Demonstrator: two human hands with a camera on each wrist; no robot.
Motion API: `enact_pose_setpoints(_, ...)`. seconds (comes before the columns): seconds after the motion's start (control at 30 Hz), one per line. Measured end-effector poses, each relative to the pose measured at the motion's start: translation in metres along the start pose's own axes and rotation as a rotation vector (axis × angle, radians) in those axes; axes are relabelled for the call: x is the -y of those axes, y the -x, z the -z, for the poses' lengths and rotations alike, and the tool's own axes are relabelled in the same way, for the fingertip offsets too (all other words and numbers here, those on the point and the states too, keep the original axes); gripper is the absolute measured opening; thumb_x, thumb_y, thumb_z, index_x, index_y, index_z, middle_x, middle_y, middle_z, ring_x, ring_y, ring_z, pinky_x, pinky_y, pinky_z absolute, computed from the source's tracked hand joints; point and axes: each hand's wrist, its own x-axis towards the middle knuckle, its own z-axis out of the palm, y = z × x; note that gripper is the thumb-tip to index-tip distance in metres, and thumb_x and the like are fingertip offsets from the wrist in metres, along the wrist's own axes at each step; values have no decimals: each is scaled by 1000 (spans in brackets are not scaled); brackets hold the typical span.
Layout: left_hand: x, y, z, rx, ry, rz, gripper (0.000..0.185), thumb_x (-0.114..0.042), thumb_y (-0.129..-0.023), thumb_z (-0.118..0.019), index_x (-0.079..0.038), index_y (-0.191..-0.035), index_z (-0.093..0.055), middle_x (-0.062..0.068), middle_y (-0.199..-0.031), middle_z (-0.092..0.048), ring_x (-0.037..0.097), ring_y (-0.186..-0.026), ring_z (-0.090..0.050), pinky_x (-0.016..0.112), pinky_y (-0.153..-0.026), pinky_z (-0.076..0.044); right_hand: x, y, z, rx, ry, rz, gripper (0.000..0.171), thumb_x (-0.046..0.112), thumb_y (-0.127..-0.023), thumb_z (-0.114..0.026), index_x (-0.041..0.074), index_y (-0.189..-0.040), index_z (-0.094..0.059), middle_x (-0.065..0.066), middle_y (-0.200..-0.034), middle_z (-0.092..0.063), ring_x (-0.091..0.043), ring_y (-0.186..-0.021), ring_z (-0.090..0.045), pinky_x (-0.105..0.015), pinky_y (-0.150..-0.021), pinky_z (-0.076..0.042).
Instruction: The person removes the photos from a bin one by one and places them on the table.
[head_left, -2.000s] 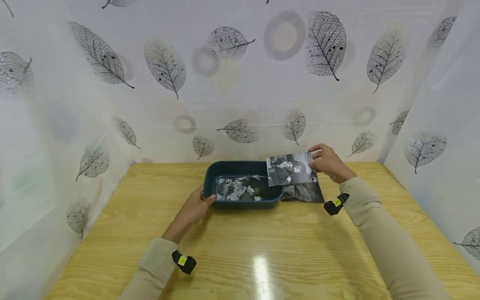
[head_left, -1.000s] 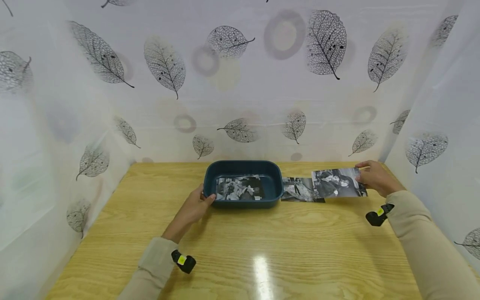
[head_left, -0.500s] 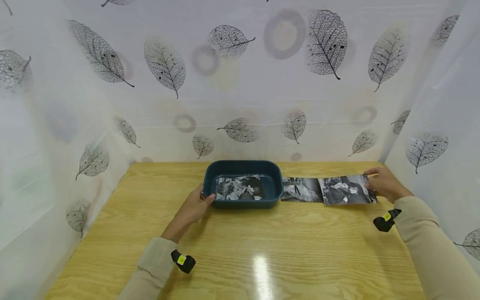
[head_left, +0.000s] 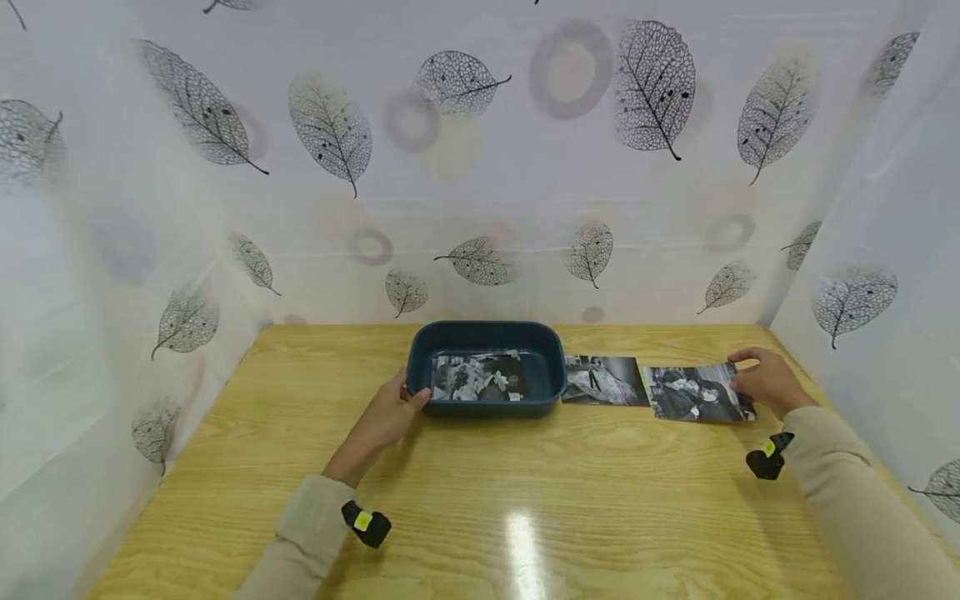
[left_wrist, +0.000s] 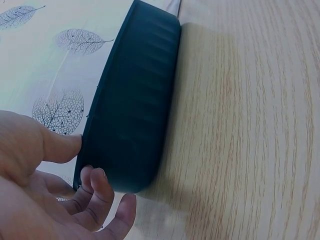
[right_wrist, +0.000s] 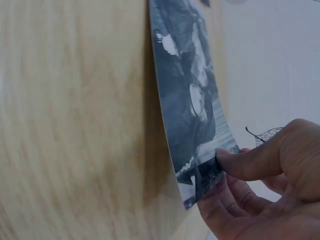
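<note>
A dark blue rectangular tub (head_left: 487, 409) stands near the table's back edge, with a black-and-white photo (head_left: 480, 377) lying inside it. My left hand (head_left: 388, 412) grips the tub's near left corner, thumb on the rim and fingers against the outer wall. On the table right of the tub lies a second black-and-white photo (head_left: 606, 381). Farther right, my right hand (head_left: 772, 382) pinches the right end of another black-and-white photo (head_left: 700, 392) between thumb and fingers. In the right wrist view this photo (right_wrist: 187, 95) bends slightly, its held end raised off the wood.
The wooden table (head_left: 517, 483) meets a pale leaf-patterned curtain (head_left: 480, 167) at the back and both sides. A bright light reflection lies on the wood near the front. Each wrist wears a small black camera.
My right hand has carried its photo from over the tub's right side out to the right, then lowered it beside the second photo. My left hand stays on the tub.
</note>
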Motion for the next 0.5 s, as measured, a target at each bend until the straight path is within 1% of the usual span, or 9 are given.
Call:
enact_pose_setpoints(0.1, 0, 0, 0, 6, -6, 7, 60, -19, -107, -54, 0, -157, -28, 17, -108, -55, 28, -94, -53, 37, -72, -45, -3, 1, -3, -22, 43, -8, 54, -4, -85, -62, -19, -133, -42, -44, -113, -55, -25, -79, -61, -36, -61, -50)
enact_pose_setpoints(0.17, 0, 0, 0, 6, -8, 7, 60, -19, -107, -54, 0, -157, -27, 18, -109, -55, 29, -95, -53, 37, -73, -45, -5, 2, -5, -33, 62, -23, 55, -2, -86, -63, -18, -135, -43, -46, -119, -52, -32, -83, -63, -37, -62, -49)
enact_pose_setpoints(0.27, 0, 0, 0, 6, -6, 7, 61, -19, -107, -54, 0, -158, -27, 18, -109, -55, 29, -96, -52, 37, -73, -45, -5, 2, -7, -60, 92, -33, 55, -1, -85, -64, -16, -134, -46, -46, -120, -52, -39, -88, -62, -37, -62, -49)
enact_pose_setpoints(0.4, 0, 0, 0, 7, -2, 9, 60, -19, -107, -54, -1, -158, -27, 17, -110, -55, 29, -95, -52, 37, -72, -45, -4, 1, -10, -94, 129, -29, 53, -2, -82, -63, -16, -131, -48, -43, -113, -57, -37, -82, -61, -36, -60, -47)
enact_pose_setpoints(0.5, 0, 0, 0, 3, 0, 7, 55, -18, -107, -54, -2, -155, -34, 16, -108, -54, 28, -94, -52, 36, -71, -44, -3, 2, -12, -106, 151, -33, 54, -2, -80, -61, -16, -130, -49, -41, -109, -59, -34, -77, -58, -36, -59, -45)
